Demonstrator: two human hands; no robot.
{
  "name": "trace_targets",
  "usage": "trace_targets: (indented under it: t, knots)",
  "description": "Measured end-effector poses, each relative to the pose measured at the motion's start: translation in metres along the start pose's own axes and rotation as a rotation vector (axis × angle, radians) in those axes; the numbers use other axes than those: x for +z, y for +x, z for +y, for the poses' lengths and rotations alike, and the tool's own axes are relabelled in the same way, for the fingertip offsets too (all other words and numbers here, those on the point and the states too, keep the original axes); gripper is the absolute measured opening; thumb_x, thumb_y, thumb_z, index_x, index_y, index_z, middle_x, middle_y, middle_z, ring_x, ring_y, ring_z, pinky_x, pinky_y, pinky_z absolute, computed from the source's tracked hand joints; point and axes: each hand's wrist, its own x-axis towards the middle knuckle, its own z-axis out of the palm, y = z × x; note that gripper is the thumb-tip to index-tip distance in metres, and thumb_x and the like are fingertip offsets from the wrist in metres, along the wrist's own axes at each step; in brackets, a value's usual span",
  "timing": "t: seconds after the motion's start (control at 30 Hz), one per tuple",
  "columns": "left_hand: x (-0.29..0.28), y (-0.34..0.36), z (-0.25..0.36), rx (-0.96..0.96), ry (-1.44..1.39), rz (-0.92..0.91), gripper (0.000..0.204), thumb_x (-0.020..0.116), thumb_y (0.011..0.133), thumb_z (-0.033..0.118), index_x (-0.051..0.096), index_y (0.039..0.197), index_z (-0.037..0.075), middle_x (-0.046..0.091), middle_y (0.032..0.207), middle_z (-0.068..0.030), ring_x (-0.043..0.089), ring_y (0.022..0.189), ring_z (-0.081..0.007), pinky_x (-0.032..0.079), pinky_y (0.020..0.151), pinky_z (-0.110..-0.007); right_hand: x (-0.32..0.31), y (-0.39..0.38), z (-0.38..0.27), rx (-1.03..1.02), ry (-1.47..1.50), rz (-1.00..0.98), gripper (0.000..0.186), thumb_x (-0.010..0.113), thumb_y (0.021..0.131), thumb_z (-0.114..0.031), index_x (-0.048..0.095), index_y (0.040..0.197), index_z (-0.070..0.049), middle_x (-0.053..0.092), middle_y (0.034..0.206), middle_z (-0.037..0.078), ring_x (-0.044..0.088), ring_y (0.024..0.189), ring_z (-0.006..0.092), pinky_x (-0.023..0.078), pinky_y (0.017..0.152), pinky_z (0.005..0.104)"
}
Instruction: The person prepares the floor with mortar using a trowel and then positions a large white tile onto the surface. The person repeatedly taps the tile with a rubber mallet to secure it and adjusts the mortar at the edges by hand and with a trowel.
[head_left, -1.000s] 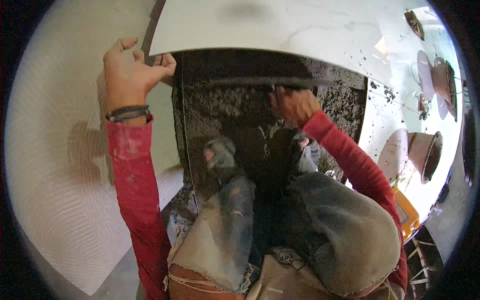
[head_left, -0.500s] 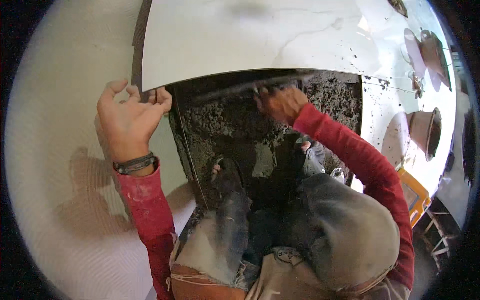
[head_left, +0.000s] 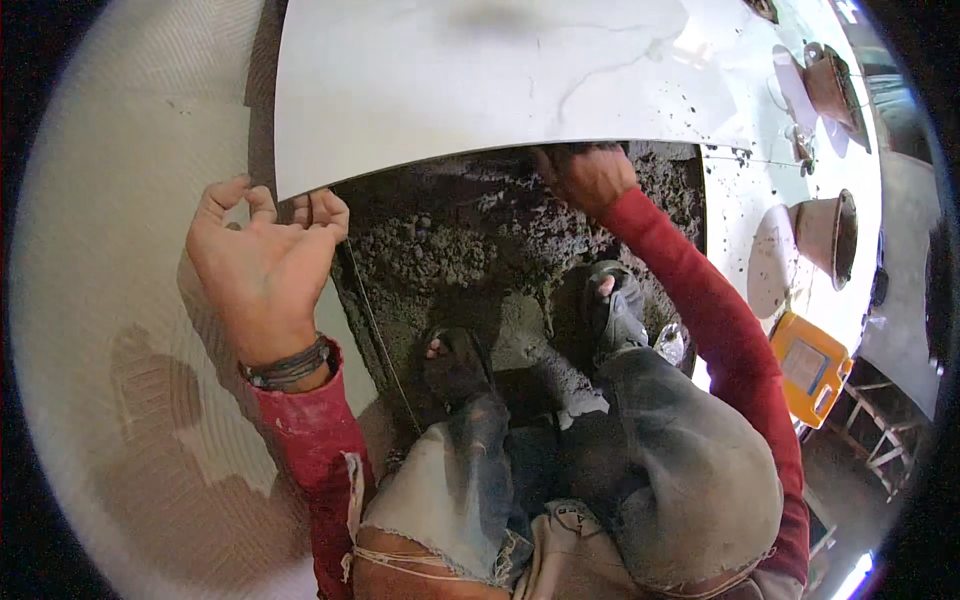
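Note:
My left hand (head_left: 265, 260), palm up, curls its fingers at the near left corner of a large white tile (head_left: 450, 90), holding it by the edge. My right hand (head_left: 590, 180) is closed at the tile's near edge, its fingertips in shadow; what they grip is hidden. Under and in front of the tile lies a bed of dark, lumpy wet mortar (head_left: 420, 250), with a thin string (head_left: 375, 330) running along its left side. My sandalled feet (head_left: 610, 300) rest in this bed below my bent knees.
A pale ridge-patterned surface (head_left: 120, 250) is at left. At right, white tiles (head_left: 735, 200) with dark crumbs hold several buckets (head_left: 820, 235), a small tool (head_left: 805, 145) and a yellow jerrycan (head_left: 805, 370). A metal rack (head_left: 875, 440) stands beyond.
Both hands and the tile's near edge have shifted lower in view. The long grey bar seen beside my right hand earlier is now out of sight under the tile.

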Motion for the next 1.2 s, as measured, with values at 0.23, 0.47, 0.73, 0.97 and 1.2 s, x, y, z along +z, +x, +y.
trace_targets:
  t: [0.23,0.47,0.73,0.97,1.2]
  knots:
    - [0.003,0.001,-0.003,0.059,0.058,-0.037,0.032,0.062,0.077,0.014,0.036,0.095,0.006,0.029,0.098,-0.0107,0.03,0.097,-0.0238,0.031,0.089,-0.043,0.031,0.01,-0.015,-0.002,-0.119,-0.18,0.026,0.049,0.094,-0.039,0.064,0.102,-0.02,0.063,0.058,0.006,0.061,0.045,0.0205,0.044,0.039,0.0392]
    - [0.007,-0.003,0.0,0.039,0.032,0.053,0.034,0.064,0.079,0.013,0.035,0.095,0.006,0.027,0.099,-0.0105,0.028,0.096,-0.0241,0.032,0.087,-0.046,0.04,-0.009,-0.007,-0.065,0.038,-0.167,0.025,0.056,0.09,-0.04,0.067,0.095,-0.018,0.062,0.061,0.005,0.061,0.049,0.0228,0.045,0.04,0.0407]
    - [0.006,0.005,-0.009,0.032,0.034,0.094,0.033,0.065,0.074,0.013,0.039,0.092,0.007,0.027,0.098,-0.0091,0.028,0.094,-0.0225,0.032,0.083,-0.043,0.017,-0.039,0.012,0.288,-0.055,-0.11,0.032,0.057,0.09,-0.044,0.068,0.093,-0.014,0.064,0.06,0.011,0.064,0.053,0.0296,0.049,0.044,0.0419]
    - [-0.015,0.031,-0.013,0.026,0.022,-0.007,0.046,0.065,0.078,0.019,0.036,0.112,0.007,0.027,0.109,-0.0132,0.028,0.105,-0.0278,0.029,0.089,-0.048,0.001,-0.055,0.038,0.407,-0.054,0.05,0.036,0.048,0.096,-0.048,0.068,0.096,-0.018,0.066,0.064,0.01,0.064,0.054,0.0297,0.05,0.047,0.0422]
    - [-0.001,0.018,-0.018,0.013,0.03,0.111,0.034,0.065,0.073,0.018,0.036,0.088,0.007,0.029,0.097,-0.0089,0.026,0.092,-0.0215,0.031,0.081,-0.041,-0.015,-0.075,0.039,0.104,-0.038,0.129,0.03,0.06,0.089,-0.039,0.07,0.086,-0.011,0.062,0.059,0.009,0.064,0.055,0.029,0.052,0.05,0.0415]
